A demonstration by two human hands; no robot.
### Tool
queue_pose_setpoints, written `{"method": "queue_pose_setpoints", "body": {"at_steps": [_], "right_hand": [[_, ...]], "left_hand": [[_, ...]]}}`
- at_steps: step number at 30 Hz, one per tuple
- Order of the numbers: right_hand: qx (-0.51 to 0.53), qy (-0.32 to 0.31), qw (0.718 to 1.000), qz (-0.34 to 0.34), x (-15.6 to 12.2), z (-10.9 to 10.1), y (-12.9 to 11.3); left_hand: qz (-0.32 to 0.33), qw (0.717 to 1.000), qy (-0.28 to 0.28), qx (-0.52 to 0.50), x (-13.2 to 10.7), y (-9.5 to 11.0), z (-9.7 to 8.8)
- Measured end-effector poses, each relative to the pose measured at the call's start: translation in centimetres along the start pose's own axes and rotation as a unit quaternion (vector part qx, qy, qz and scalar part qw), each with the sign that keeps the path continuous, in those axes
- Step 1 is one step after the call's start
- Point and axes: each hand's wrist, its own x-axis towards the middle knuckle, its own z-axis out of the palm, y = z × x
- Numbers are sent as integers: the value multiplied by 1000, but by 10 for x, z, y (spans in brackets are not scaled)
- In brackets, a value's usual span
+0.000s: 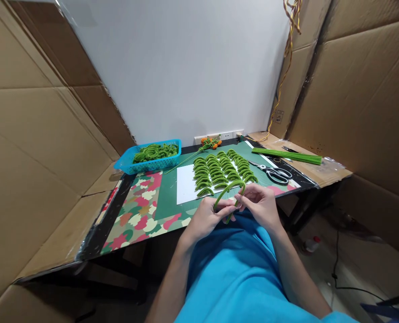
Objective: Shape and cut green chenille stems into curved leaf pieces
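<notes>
A green pipe cleaner (229, 187), bent into an arch, is held near the table's front edge. My left hand (208, 216) pinches its left leg, fingers closed. My right hand (260, 204) grips its right leg, fingers curled round it. Just beyond the hands, several bent green pipe-cleaner pieces (219, 170) lie in rows on a white sheet (185, 185) and the green mat (167, 197).
A blue basket (132, 165) with green curled pieces stands at the back left. Scissors (274, 172) lie right of the rows. A bundle of straight green stems (287, 156) rests on cardboard at the right. An orange-flowered sprig (210, 143) lies near the wall. Cardboard walls flank both sides.
</notes>
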Motion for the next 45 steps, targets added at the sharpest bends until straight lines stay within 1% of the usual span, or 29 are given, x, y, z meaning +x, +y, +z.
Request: {"method": "queue_pose_setpoints", "body": {"at_steps": [4,8,11,13,15,17,19,21,24,27,30,33,36,40,45], "right_hand": [[-9,10,1000,-6,-1,1,1],[-42,32,998,-16,-2,0,1],[-116,52,990,-56,-4,-1,1],[-145,59,983,-93,-5,-3,2],[-131,61,982,-119,-6,-6,4],[-113,48,984,-131,-6,-9,7],[-130,32,982,-136,-4,-12,10],[-171,22,975,-140,-1,-16,10],[-221,26,964,-148,1,-21,9],[-240,20,959,-151,1,-28,7],[-226,-5,966,-127,0,-36,10],[-222,3,968,-113,1,-44,17],[-258,22,957,-128,4,-47,22],[-316,42,933,-167,6,-47,25],[-381,30,904,-191,7,-47,27]], "left_hand": [[-3,1000,7,-10,-1,-4,2],[21,999,9,39,-2,-5,0],[38,996,-1,76,-3,-2,-3],[41,995,-4,89,-4,-1,-4],[38,996,2,79,-4,-1,-4],[33,998,9,46,-5,-1,-4],[30,999,18,4,-6,-1,-2],[27,998,33,-37,-7,0,-1],[16,995,51,-89,-8,0,0],[31,992,65,-102,-6,-1,-1],[42,988,108,-105,-3,-3,-1],[37,980,162,-113,0,-5,-1],[35,974,188,-121,2,-6,-1],[35,974,183,-126,3,-6,-3],[42,967,193,-161,7,-2,-4]]}}
